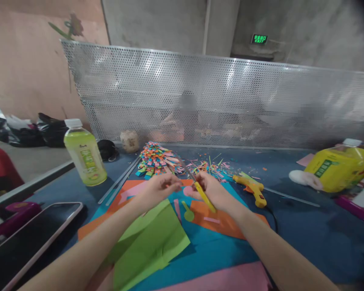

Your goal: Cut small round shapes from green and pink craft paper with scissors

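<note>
My right hand (pixel 214 192) is wrapped round yellow-handled scissors (pixel 204 198), seen nearly edge-on, the grey blades pointing away and to the left. My left hand (pixel 162 188) hovers over the paper with fingers curled towards the thumb; whether something small is between them I cannot make out. A pink paper circle (pixel 188 190) shows between the hands. Below it lie a green paper piece with a round end (pixel 189 215), narrow pink strips (pixel 211 220) and a green sheet (pixel 153 242). Orange paper (pixel 230 226) and a blue sheet (pixel 215 246) spread underneath.
Behind my hands stands a cone of multicoloured paper tabs (pixel 157 159), beside loose paper scraps (pixel 209 167). A yellow glue gun (pixel 251 189) lies right, near a glue stick (pixel 291 197). A drink bottle (pixel 85 153) and phone (pixel 33 242) are left; a perforated metal screen (pixel 170 101) rises behind.
</note>
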A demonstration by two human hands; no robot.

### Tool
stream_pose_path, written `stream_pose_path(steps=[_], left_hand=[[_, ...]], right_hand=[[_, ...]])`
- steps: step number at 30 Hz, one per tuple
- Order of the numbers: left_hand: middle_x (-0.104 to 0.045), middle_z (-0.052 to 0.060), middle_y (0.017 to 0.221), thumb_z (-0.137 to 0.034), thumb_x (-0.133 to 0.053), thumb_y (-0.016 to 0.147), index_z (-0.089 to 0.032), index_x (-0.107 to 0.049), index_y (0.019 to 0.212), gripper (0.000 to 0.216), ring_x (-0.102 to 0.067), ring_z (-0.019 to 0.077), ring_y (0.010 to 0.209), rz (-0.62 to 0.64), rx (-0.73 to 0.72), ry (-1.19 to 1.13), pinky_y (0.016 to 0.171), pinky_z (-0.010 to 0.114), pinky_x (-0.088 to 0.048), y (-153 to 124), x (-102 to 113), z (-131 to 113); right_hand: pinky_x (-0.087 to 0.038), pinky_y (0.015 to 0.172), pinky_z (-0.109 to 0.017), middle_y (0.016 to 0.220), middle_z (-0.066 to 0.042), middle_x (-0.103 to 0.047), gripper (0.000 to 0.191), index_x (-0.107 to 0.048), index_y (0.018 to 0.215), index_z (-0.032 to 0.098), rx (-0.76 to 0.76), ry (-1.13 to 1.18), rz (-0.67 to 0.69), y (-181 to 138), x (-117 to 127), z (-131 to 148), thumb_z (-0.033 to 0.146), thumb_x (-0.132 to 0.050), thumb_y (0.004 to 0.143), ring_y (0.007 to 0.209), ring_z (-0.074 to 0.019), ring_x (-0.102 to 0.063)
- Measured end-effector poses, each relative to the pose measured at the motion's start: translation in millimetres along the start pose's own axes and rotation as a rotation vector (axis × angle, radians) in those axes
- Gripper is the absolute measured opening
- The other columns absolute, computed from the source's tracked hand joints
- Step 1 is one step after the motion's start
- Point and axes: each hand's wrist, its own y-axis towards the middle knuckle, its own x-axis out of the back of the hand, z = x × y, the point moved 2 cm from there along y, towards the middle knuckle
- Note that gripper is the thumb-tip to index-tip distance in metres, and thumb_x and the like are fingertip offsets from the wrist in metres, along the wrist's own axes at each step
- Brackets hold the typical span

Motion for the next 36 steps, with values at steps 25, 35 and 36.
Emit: stream_pose_path(steps=[25,35,36], left_hand=[[-0.060,0.013,0.118,-0.017,-0.050,0.076,-0.016,-0.027,0.139,0.067,-0.054,0.0267,0.106,0.166,-0.071,0.854,0.089,0.035,-0.038,0.6,9.4,24.0],[-0.062,0.014,0.107,-0.010,-0.042,0.080,-0.016,-0.030,0.138,0.059,-0.056,0.0256,0.100,0.149,-0.188,0.904,0.085,0.036,-0.041,12.1,-3.0,30.9],[-0.062,0.014,0.107,-0.008,-0.043,0.080,-0.016,-0.031,0.137,0.059,-0.056,0.0255,0.101,0.150,-0.199,0.903,0.085,0.036,-0.042,12.6,-4.0,30.0]], right_hand=[[-0.040,0.051,-0.026,0.058,0.007,-0.053,0.038,-0.042,0.067,0.021,-0.109,-0.022,-0.213,5.2,17.2,-3.7,0.032,-0.075,0.051,0.053,-0.0127,-0.053],[-0.040,0.053,-0.026,0.060,0.006,-0.053,0.040,-0.042,0.069,0.021,-0.116,-0.058,-0.201,7.0,18.2,-6.2,0.032,-0.076,0.051,0.055,-0.0135,-0.054],[-0.040,0.053,-0.026,0.060,0.006,-0.053,0.040,-0.042,0.069,0.021,-0.115,-0.061,-0.199,7.0,18.3,-6.4,0.032,-0.076,0.050,0.056,-0.0134,-0.054]])
